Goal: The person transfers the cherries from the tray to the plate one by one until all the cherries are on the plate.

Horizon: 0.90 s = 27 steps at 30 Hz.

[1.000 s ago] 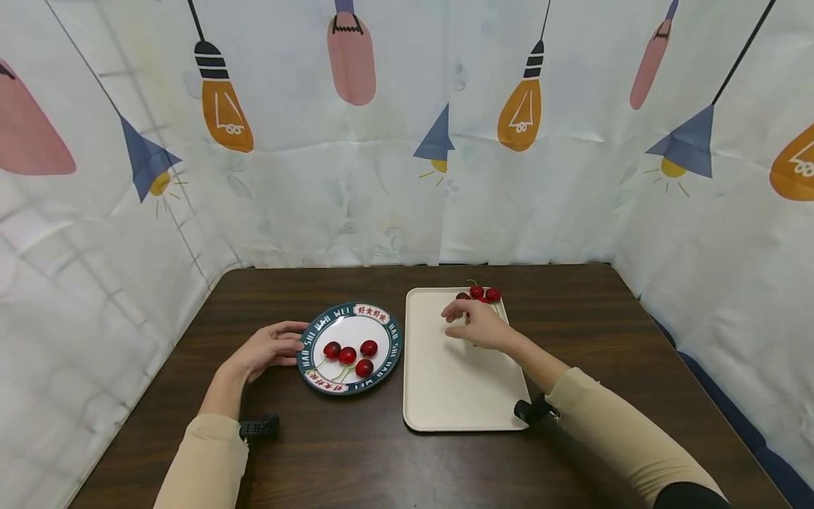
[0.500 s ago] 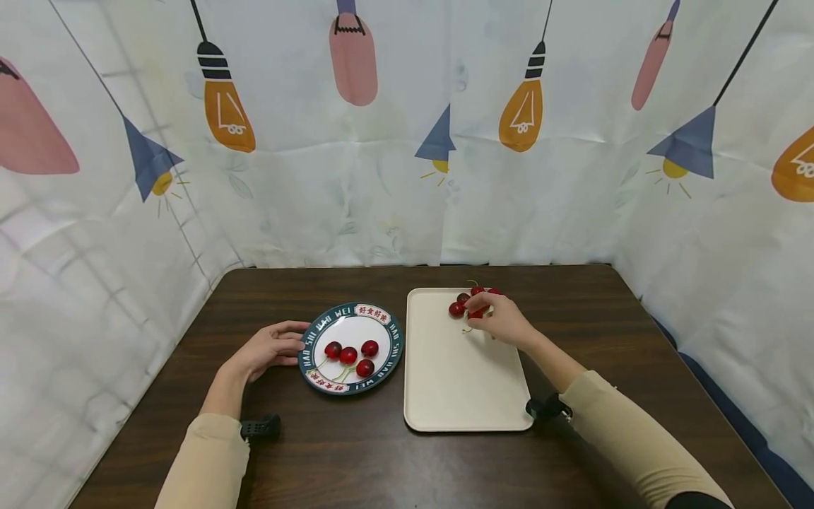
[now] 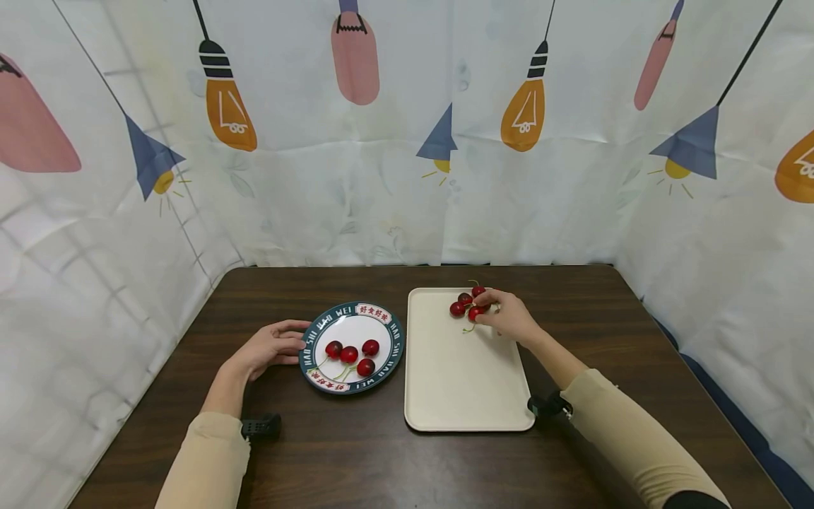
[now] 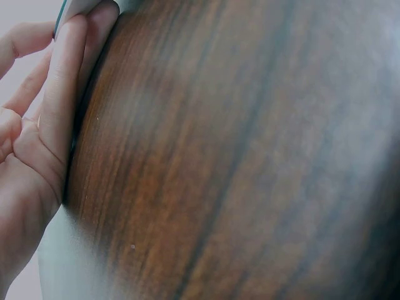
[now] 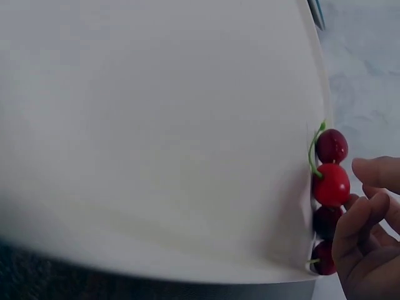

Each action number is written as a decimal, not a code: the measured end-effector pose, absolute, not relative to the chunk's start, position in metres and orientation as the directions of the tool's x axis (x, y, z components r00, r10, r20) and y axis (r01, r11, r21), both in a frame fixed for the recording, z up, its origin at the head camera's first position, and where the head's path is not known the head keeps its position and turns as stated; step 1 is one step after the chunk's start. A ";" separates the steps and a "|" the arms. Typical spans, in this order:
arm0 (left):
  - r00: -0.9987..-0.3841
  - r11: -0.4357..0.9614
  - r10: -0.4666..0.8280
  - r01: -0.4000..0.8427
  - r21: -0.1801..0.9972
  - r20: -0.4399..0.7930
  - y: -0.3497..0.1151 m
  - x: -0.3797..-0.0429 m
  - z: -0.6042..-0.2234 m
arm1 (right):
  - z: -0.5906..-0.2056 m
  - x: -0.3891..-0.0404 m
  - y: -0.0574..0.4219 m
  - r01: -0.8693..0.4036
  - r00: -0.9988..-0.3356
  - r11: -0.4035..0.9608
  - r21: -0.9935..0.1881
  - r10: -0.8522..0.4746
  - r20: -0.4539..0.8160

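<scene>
My left hand (image 3: 272, 348) rests at the left rim of a round white plate (image 3: 346, 330) with a dark teal lettered border. The left wrist view shows its fingers (image 4: 62, 75) lying fairly straight at the plate's edge. Several red cherries (image 3: 348, 355) lie on that plate. Over the far right part of a cream tray (image 3: 464, 382), my right hand (image 3: 511, 317) has its thumb and fingers spread beside a bright red cherry (image 5: 331, 184). A gap shows between the fingertips in the right wrist view. Darker cherries (image 3: 457, 309) lie around it; some are partly hidden by the hand.
Plate and tray stand side by side on a dark wooden table (image 3: 343, 452), with a narrow strip of wood between them. A patterned curtain (image 3: 381, 198) encloses the back and sides.
My right hand has moved right and slightly away from me, to the cherries at the tray's far end, its fingers lowering beside one. My left hand and the plate have stayed put.
</scene>
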<state>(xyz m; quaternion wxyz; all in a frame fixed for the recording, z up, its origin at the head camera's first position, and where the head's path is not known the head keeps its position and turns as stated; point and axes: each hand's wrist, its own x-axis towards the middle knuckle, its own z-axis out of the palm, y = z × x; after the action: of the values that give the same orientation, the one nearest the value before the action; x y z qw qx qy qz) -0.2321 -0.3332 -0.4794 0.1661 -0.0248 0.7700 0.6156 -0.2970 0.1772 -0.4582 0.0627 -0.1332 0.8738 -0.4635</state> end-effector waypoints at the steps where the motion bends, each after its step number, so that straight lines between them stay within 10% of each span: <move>1: -0.944 0.242 0.170 -0.239 0.940 -0.284 -0.333 -0.232 -0.479 | -0.458 -0.297 0.177 -0.172 -0.957 0.539 -0.825 -0.290 0.010; 27: -0.946 0.232 0.175 -0.229 0.945 -0.272 -0.332 -0.232 -0.479 | -0.463 -0.294 0.173 -0.223 -0.923 0.617 -0.755 -0.382 -0.040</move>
<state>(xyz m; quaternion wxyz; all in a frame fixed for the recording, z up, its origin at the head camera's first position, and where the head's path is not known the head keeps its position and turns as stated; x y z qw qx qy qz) -0.2316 -0.3322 -0.4789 0.1628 -0.0177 0.7678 0.6194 -0.2940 0.1731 -0.4628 0.0987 -0.1692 0.8936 -0.4038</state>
